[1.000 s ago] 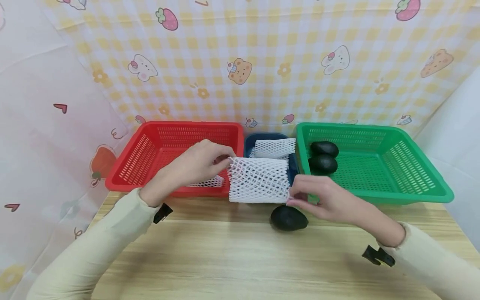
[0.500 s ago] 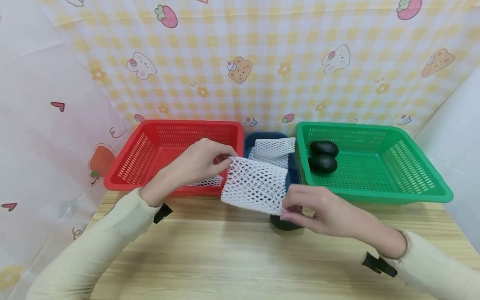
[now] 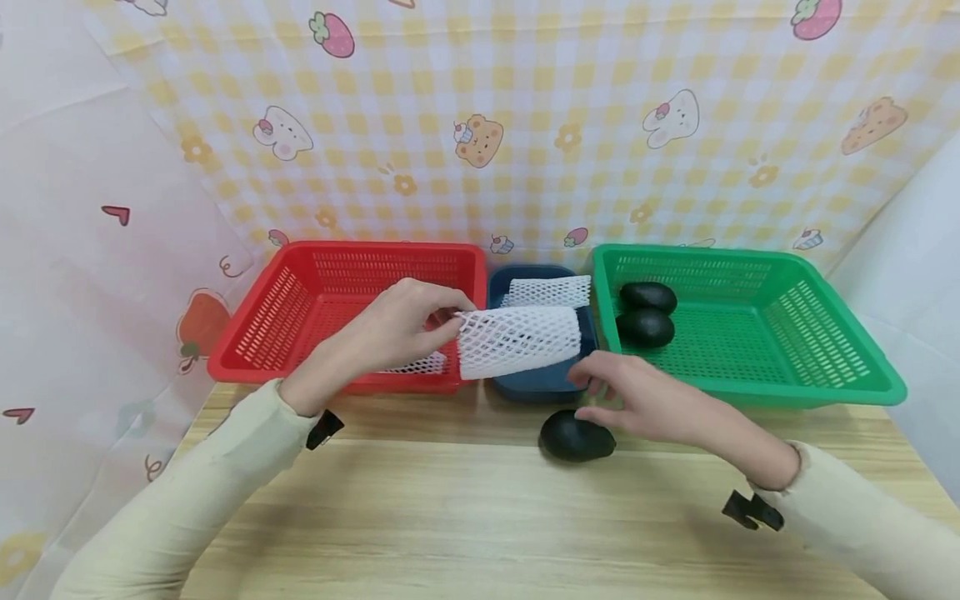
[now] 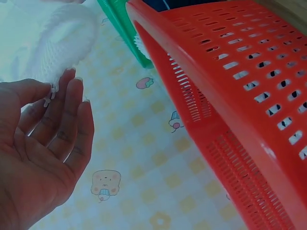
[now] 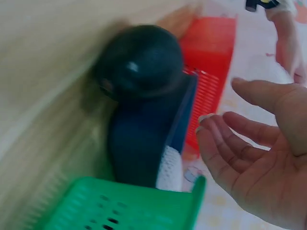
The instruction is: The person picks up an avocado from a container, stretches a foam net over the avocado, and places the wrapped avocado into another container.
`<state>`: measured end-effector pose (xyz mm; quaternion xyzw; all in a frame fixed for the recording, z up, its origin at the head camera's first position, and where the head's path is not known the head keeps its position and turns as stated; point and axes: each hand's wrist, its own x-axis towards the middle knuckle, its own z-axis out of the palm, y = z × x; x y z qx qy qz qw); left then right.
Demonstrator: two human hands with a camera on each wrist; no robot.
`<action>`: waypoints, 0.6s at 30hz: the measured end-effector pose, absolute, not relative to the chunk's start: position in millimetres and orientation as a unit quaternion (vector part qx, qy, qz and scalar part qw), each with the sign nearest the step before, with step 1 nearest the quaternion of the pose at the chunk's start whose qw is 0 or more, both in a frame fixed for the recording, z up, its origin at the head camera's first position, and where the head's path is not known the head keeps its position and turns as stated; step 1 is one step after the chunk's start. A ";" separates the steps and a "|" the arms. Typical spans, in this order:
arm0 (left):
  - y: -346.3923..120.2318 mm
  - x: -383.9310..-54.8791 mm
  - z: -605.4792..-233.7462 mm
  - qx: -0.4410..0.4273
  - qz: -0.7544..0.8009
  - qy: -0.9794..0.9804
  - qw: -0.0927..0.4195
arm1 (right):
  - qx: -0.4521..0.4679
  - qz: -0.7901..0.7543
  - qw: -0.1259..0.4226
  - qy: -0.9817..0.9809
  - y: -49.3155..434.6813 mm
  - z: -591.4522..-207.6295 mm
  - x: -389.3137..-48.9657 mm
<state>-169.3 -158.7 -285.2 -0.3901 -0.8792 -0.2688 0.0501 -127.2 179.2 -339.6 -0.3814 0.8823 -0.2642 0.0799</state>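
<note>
The wooden tabletop point(image 3: 450, 521) leaves passage at the head view's lower centre; higher, right of centre, an avocado point(image 3: 573, 440) obstructs.

Your white diamond-mesh netting point(image 3: 519, 343) and blackish-green avocado point(image 3: 572, 440) are contrasting with red basket point(image 3: 341, 317), navy tub point(image 3: 536, 384) and green basket point(image 3: 731, 329) along the wood-grained desk's point(image 3: 450, 525) far edge, yellow-checked cloth point(image 3: 525, 75) behind.

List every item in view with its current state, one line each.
Foam net, raised, one end pinched
Left hand, pinching that net
Right hand, holding nothing
Front avocado, unwrapped, on the table
Two avocados, unwrapped
Green basket, containing those two
Blue bin, containing white netting
Red basket, containing another net
</note>
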 end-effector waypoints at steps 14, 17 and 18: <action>-152.9 -169.5 -296.6 -0.388 -0.267 -0.881 0.038 | -0.413 -0.103 0.076 0.901 165.2 -364.5 -113.3; -150.9 -169.3 -298.1 -0.390 -0.260 -0.883 0.031 | -0.417 -0.080 0.081 0.902 164.0 -368.6 -110.7; -150.3 -169.2 -298.6 -0.391 -0.257 -0.883 0.028 | -0.418 -0.075 0.082 0.902 164.0 -370.2 -110.1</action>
